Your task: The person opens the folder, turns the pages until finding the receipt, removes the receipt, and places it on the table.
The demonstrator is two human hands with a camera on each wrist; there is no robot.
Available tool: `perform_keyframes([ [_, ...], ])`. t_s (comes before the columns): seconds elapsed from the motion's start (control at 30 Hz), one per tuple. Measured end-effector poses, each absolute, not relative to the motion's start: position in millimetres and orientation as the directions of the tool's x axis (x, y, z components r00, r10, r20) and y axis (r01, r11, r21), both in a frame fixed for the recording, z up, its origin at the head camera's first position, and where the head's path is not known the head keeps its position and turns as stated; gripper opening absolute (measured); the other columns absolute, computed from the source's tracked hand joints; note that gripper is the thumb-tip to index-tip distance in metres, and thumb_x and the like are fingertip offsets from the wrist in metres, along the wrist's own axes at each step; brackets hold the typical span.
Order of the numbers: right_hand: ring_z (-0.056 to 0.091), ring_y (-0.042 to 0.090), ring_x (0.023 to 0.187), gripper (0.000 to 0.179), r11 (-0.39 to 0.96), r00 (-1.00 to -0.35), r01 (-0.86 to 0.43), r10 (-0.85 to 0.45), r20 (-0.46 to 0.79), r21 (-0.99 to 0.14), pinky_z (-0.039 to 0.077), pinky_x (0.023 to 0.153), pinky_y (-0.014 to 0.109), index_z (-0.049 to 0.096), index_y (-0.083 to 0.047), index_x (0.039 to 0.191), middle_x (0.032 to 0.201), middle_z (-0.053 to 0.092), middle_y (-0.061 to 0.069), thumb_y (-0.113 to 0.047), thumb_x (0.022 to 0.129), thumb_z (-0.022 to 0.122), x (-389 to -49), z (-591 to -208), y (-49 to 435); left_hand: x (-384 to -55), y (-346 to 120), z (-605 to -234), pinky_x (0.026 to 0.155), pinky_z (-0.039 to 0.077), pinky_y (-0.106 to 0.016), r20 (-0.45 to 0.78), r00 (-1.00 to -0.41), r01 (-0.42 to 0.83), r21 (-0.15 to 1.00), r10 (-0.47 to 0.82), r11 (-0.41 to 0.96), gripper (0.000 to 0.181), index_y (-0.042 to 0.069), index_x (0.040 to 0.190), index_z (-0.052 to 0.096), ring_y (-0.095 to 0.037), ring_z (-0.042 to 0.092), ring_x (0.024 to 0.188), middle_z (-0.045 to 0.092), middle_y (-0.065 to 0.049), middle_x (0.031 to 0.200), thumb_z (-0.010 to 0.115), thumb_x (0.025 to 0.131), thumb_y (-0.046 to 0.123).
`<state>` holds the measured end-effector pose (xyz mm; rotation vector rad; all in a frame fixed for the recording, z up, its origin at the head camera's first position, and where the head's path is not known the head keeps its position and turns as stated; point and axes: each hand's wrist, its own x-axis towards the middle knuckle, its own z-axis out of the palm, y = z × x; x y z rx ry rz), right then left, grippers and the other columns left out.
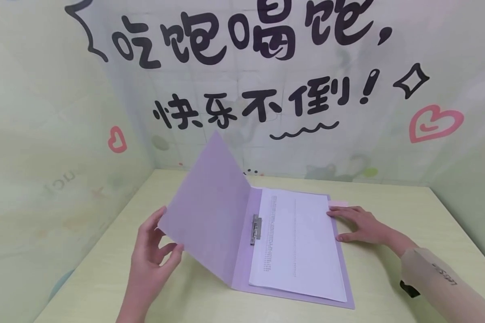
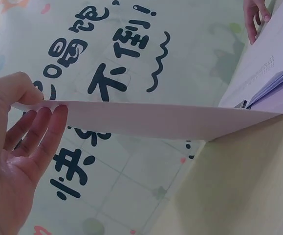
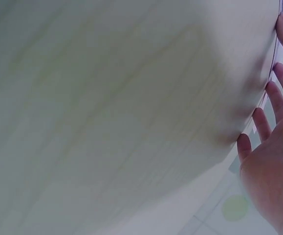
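A purple clip folder (image 1: 214, 211) lies on the table with its front cover raised at a slant. My left hand (image 1: 153, 251) pinches the cover's free edge; in the left wrist view the thumb is on one face and the fingers on the other. Inside, a stack of printed white sheets (image 1: 311, 242) rests on the back cover, beside a metal clip (image 1: 256, 229) near the spine. My right hand (image 1: 359, 226) touches the right edge of the folder and sheets with its fingers spread. Seen from the right wrist, those fingertips rest along the edge.
A pale wood-patterned table (image 1: 202, 296) bears the folder. A pink strip (image 1: 338, 203) sticks out by the folder's upper right corner. Behind stands a printed wall covering (image 1: 242, 148) with black lettering, and similar sheeting flanks both sides. A small black object (image 1: 409, 289) shows under the right sleeve.
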<state>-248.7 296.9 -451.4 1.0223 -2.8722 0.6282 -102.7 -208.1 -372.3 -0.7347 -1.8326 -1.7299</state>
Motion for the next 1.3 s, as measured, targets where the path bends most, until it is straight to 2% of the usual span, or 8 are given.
perform_keyframes([
  [0.13, 0.043, 0.046, 0.132, 0.069, 0.699, -0.784, -0.611, -0.601, 0.157, -0.372, 0.032, 0.100, 0.066, 0.054, -0.010, 0.139, 0.149, 0.048, 0.020, -0.041, 0.082, 0.077, -248, -451, 296, -102, -218, -373, 0.079, 0.057, -0.019, 0.686, -0.728, 0.686, 0.727, 0.027, 0.015, 0.076, -0.012, 0.146, 0.027, -0.013, 0.057, 0.112, 0.044, -0.013, 0.144, 0.051, 0.077, -0.033],
  [0.37, 0.042, 0.045, 0.133, 0.068, 0.698, -0.780, -0.617, -0.603, 0.166, -0.363, 0.031, 0.100, 0.065, 0.054, -0.011, 0.139, 0.149, 0.048, 0.019, -0.041, 0.082, 0.077, -250, -454, 298, -94, -238, -373, 0.078, 0.058, -0.021, 0.506, -0.857, 0.491, 0.859, -0.095, 0.144, 0.070, -0.009, 0.144, 0.034, -0.009, 0.058, 0.107, 0.051, -0.003, 0.138, 0.055, 0.081, -0.028],
  [0.57, 0.042, 0.045, 0.133, 0.069, 0.703, -0.785, -0.611, -0.599, 0.160, -0.365, 0.032, 0.100, 0.065, 0.053, -0.012, 0.140, 0.149, 0.048, 0.018, -0.042, 0.082, 0.077, -251, -455, 299, -92, -255, -380, 0.076, 0.058, -0.021, 0.490, -0.861, 0.478, 0.871, -0.133, 0.115, 0.065, -0.010, 0.140, 0.038, -0.009, 0.060, 0.102, 0.052, -0.005, 0.133, 0.055, 0.081, -0.029],
  [0.77, 0.042, 0.045, 0.133, 0.069, 0.703, -0.786, -0.609, -0.598, 0.159, -0.366, 0.032, 0.100, 0.065, 0.054, -0.010, 0.139, 0.149, 0.048, 0.019, -0.041, 0.082, 0.077, -250, -453, 297, -91, -265, -387, 0.074, 0.059, -0.022, 0.407, -0.894, 0.397, 0.914, -0.189, 0.087, 0.062, -0.006, 0.139, 0.041, -0.008, 0.061, 0.099, 0.050, -0.005, 0.131, 0.055, 0.082, -0.027],
  [1.0, 0.043, 0.045, 0.132, 0.069, 0.707, -0.786, -0.608, -0.600, 0.149, -0.362, 0.033, 0.099, 0.065, 0.054, -0.009, 0.139, 0.148, 0.048, 0.020, -0.041, 0.083, 0.076, -250, -451, 296, -89, -275, -399, 0.075, 0.058, -0.018, 0.352, -0.914, 0.311, 0.927, -0.203, 0.209, 0.062, 0.002, 0.136, 0.042, 0.000, 0.060, 0.098, 0.047, 0.001, 0.127, 0.058, 0.082, -0.024],
  [1.17, 0.043, 0.045, 0.132, 0.070, 0.724, -0.793, -0.601, -0.595, 0.134, -0.339, 0.034, 0.098, 0.065, 0.054, -0.011, 0.139, 0.149, 0.049, 0.018, -0.044, 0.082, 0.076, -252, -451, 297, -91, -284, -408, 0.078, 0.055, -0.012, 0.269, -0.933, 0.143, 0.886, -0.240, 0.441, 0.064, 0.002, 0.137, 0.036, 0.013, 0.055, 0.099, 0.042, 0.011, 0.124, 0.065, 0.083, -0.016],
  [1.27, 0.042, 0.045, 0.132, 0.071, 0.738, -0.801, -0.589, -0.588, 0.116, -0.328, 0.035, 0.098, 0.067, 0.054, -0.013, 0.140, 0.150, 0.048, 0.016, -0.046, 0.082, 0.075, -253, -452, 297, -92, -290, -414, 0.079, 0.052, -0.008, 0.203, -0.944, 0.028, 0.835, -0.260, 0.549, 0.066, 0.001, 0.139, 0.032, 0.022, 0.049, 0.099, 0.040, 0.008, 0.126, 0.069, 0.085, -0.007],
  [1.3, 0.042, 0.046, 0.131, 0.071, 0.741, -0.804, -0.585, -0.585, 0.111, -0.331, 0.035, 0.097, 0.068, 0.054, -0.013, 0.141, 0.150, 0.047, 0.016, -0.046, 0.082, 0.075, -253, -451, 297, -92, -291, -416, 0.079, 0.051, -0.006, 0.178, -0.947, -0.002, 0.828, -0.267, 0.560, 0.067, 0.000, 0.140, 0.032, 0.024, 0.047, 0.098, 0.041, 0.004, 0.129, 0.070, 0.085, -0.004],
])
